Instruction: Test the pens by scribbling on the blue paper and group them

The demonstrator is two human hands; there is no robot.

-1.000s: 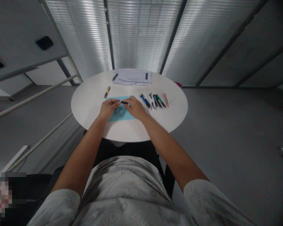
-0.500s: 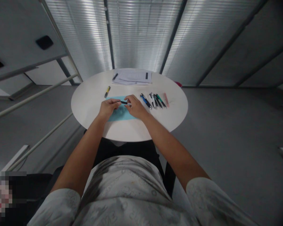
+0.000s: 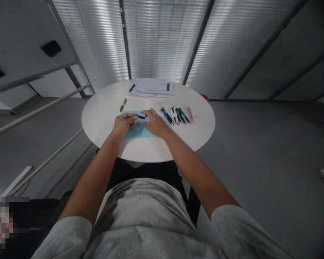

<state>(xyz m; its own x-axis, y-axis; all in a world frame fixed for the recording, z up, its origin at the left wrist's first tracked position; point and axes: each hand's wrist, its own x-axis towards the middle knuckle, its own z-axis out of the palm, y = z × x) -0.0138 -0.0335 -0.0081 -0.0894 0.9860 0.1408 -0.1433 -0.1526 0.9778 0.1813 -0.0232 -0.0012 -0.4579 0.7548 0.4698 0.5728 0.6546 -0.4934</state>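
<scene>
Above a light-blue sheet [image 3: 140, 133] on the round white table, my left hand [image 3: 123, 124] pinches a short black pen part [image 3: 141, 117] that points right. My right hand [image 3: 155, 123] is just right of the part's free end, its thumb and fingers apart with nothing visible between them. To its right lie a blue and black pen [image 3: 167, 116] and several more pens, among them a green one [image 3: 184, 116]. A yellow and black pen [image 3: 123, 104] rests behind my left hand.
A stack of papers [image 3: 153, 89] with two small dark objects on it lies at the table's [image 3: 97, 126] far edge. A pinkish strip [image 3: 190, 115] is right of the pens. Metal rails [image 3: 48, 103] stand at the left.
My right hand's thumb and fingers have parted from the black piece. The light-coloured tip seen at its right end no longer shows. My left hand keeps its grip.
</scene>
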